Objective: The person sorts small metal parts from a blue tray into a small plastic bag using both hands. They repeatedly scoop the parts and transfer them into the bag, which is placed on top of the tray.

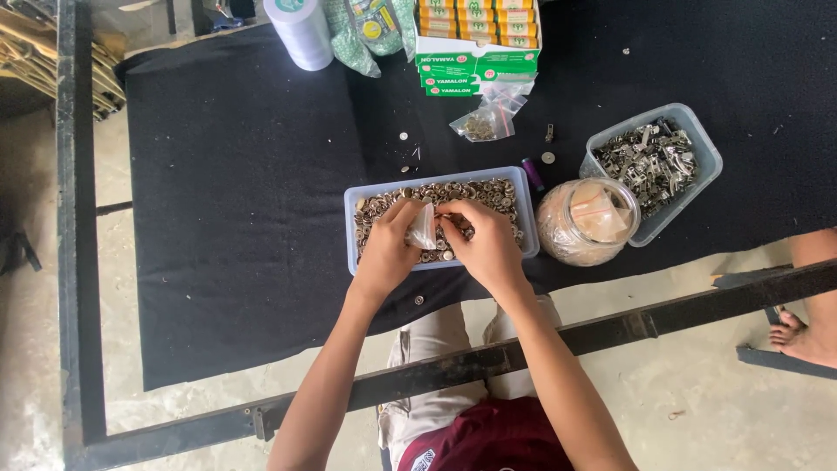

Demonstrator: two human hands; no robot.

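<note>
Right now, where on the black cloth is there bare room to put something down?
The widest bare patch of cloth lies left of the button tray. Right of it, the jar and clasp tub crowd together; the boxes fill the far edge.

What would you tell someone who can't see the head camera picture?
Seen from above, a left hand and right hand hold a small clear bag over a plastic tray of small metal buttons, on a black cloth. A clear jar sits beside it.

Small clear bag (424, 228) partly covered by both hands, white roll (299, 30) cut off by the top edge, bystander's foot (798, 336) cropped at right
</note>
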